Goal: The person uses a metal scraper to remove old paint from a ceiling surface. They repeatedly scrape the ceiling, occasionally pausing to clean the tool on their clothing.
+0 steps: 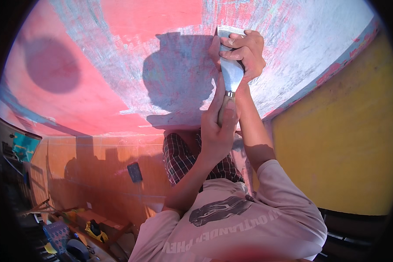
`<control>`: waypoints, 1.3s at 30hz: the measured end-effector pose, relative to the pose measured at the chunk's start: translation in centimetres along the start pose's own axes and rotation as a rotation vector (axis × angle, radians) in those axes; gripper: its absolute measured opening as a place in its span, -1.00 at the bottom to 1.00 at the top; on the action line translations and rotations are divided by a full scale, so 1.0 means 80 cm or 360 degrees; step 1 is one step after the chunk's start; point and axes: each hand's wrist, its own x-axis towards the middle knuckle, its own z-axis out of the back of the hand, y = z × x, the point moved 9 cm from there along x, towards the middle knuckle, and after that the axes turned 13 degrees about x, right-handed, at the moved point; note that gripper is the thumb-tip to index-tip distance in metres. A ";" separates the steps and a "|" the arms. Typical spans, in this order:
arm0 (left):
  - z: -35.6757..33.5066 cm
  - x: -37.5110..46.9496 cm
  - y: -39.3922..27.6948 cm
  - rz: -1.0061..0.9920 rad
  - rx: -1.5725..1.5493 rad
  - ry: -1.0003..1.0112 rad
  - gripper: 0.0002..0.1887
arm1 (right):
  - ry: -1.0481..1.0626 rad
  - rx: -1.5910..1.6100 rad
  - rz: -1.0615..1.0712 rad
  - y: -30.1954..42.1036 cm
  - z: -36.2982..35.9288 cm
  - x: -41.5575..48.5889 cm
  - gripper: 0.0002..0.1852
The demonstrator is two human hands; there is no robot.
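Observation:
A scraper with a wide metal blade (232, 72) and a pale handle (222, 113) is held up in front of a pink wall with pale, scraped-looking patches (131, 62). My left hand (218, 131) wraps the handle, its thumb lying along it. Higher up, my right hand (249, 54) grips the blade, with curled fingers across its face near the broad end. Whitish residue marks those fingers and the blade's edge. Whether that edge touches the wall, I cannot tell. My shadow falls on the wall left of the scraper.
A yellow wall (334, 137) stands at the right. Below the pink wall lies an orange tiled floor (111, 183) with a small dark rectangular object (135, 172) on it. Wooden furniture (118, 235), a patterned blue box (57, 234) and a yellow-and-black item (96, 231) are at lower left.

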 end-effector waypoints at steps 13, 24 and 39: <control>0.004 0.010 -0.018 -0.0054 -0.0130 0.0017 -0.37 | -0.0029 -0.0089 0.0118 0.011 -0.014 0.030 -0.69; -0.006 0.028 -0.050 -0.0143 -0.0190 -0.0096 -0.67 | -0.0058 -0.0013 0.0264 0.009 -0.017 0.067 -0.72; 0.004 0.021 -0.054 -0.0059 -0.0349 -0.0032 -0.39 | -0.0005 0.0015 0.0192 -0.003 -0.032 0.057 -0.70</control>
